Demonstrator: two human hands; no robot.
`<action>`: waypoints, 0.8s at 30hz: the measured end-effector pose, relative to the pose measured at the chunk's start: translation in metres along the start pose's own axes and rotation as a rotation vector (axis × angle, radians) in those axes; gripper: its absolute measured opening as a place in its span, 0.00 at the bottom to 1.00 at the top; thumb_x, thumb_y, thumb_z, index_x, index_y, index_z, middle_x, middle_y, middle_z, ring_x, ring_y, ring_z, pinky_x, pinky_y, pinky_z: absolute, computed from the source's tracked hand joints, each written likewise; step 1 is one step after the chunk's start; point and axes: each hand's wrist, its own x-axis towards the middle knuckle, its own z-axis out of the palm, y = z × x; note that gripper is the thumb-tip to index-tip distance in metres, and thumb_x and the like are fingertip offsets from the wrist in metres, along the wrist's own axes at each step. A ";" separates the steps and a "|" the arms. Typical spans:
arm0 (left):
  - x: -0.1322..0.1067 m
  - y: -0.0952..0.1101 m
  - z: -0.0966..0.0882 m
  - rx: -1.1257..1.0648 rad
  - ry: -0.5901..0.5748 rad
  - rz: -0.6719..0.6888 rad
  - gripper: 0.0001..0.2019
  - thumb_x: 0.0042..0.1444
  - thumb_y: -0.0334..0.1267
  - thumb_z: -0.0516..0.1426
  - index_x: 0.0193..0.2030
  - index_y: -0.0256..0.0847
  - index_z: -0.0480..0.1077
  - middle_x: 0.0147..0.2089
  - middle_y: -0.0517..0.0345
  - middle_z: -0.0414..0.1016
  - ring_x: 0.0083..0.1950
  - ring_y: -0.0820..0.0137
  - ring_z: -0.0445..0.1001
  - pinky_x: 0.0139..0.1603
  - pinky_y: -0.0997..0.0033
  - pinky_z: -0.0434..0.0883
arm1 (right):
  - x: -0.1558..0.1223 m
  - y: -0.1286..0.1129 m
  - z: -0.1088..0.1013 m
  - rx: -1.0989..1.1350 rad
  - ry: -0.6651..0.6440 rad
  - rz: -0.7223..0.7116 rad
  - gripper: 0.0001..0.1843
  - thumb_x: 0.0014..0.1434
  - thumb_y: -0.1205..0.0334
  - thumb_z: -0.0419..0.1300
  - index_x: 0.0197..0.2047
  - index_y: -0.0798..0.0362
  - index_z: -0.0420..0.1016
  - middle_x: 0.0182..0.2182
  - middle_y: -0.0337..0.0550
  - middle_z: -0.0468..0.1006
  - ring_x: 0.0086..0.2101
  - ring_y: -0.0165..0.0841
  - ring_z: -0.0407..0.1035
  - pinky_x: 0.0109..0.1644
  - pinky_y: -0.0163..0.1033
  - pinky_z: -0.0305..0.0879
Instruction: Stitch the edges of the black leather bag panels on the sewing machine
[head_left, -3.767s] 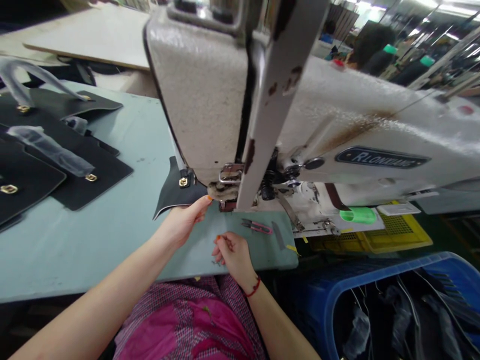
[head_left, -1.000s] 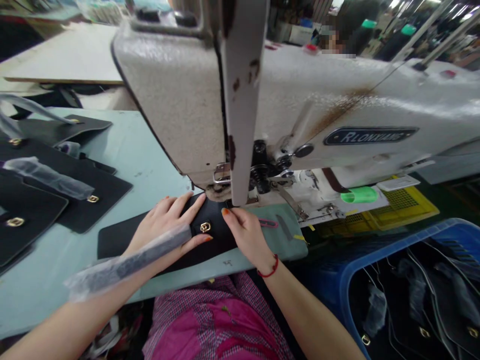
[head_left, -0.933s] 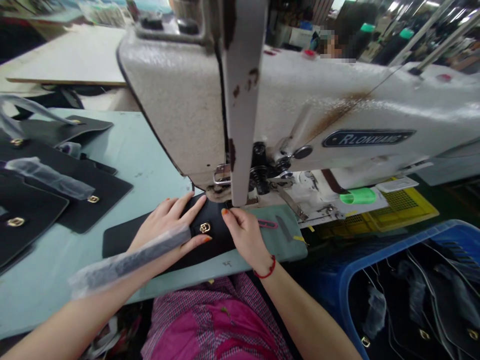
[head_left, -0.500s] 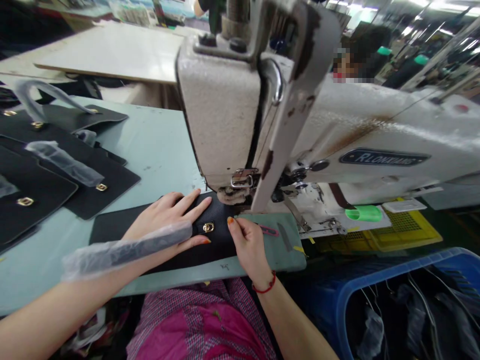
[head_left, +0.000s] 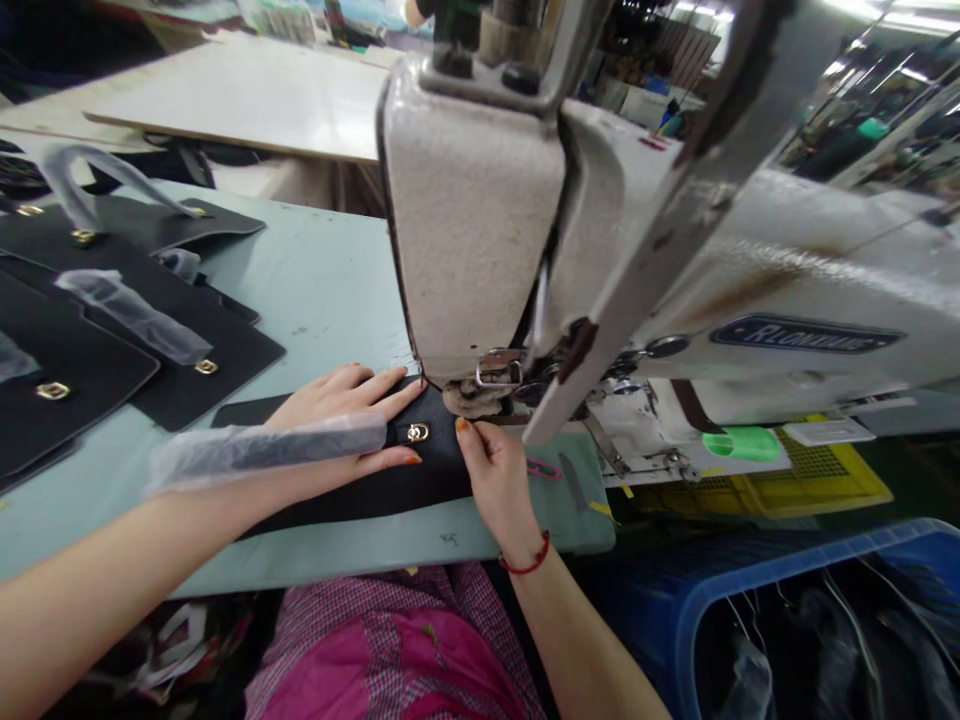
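A black leather panel (head_left: 405,480) with a gold clasp (head_left: 418,432) lies under the foot of a white sewing machine (head_left: 480,210). My left hand (head_left: 341,410) rests flat on the panel with fingers spread, left of the clasp. A plastic-wrapped strap (head_left: 262,447) lies across that hand's wrist. My right hand (head_left: 495,480) sits at the panel's right edge, fingers curled and pinching the leather close to the presser foot (head_left: 480,392).
More black panels with gold clasps and wrapped straps (head_left: 112,320) are stacked on the pale green table (head_left: 315,290) at left. Pink snips (head_left: 544,468) lie right of my hand. A blue crate (head_left: 750,620) of bag parts and a yellow tray (head_left: 810,480) stand at right.
Earlier, my left hand held a small black piece at the foot. Since a second ago the panel has slid further right under the machine, with both hands following; the view shifted.
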 end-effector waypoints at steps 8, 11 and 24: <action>0.003 -0.001 0.001 0.032 -0.009 0.013 0.37 0.59 0.66 0.48 0.66 0.44 0.65 0.59 0.41 0.71 0.55 0.46 0.69 0.55 0.48 0.67 | -0.043 0.027 -0.012 0.030 -0.136 0.062 0.23 0.69 0.49 0.51 0.25 0.52 0.65 0.22 0.39 0.74 0.26 0.29 0.70 0.29 0.33 0.58; 0.004 0.000 0.000 0.050 -0.012 0.020 0.37 0.59 0.66 0.47 0.66 0.43 0.65 0.59 0.41 0.71 0.54 0.46 0.69 0.56 0.47 0.66 | -0.051 0.035 -0.010 0.056 -0.131 0.055 0.24 0.70 0.50 0.50 0.26 0.53 0.70 0.24 0.43 0.79 0.27 0.31 0.73 0.32 0.33 0.63; 0.015 -0.009 -0.009 -0.052 -0.103 0.006 0.34 0.61 0.64 0.47 0.58 0.39 0.73 0.48 0.46 0.78 0.47 0.56 0.71 0.49 0.61 0.66 | -0.043 0.021 -0.005 0.263 -0.135 0.154 0.26 0.68 0.48 0.53 0.22 0.54 0.69 0.18 0.39 0.72 0.20 0.25 0.67 0.26 0.29 0.62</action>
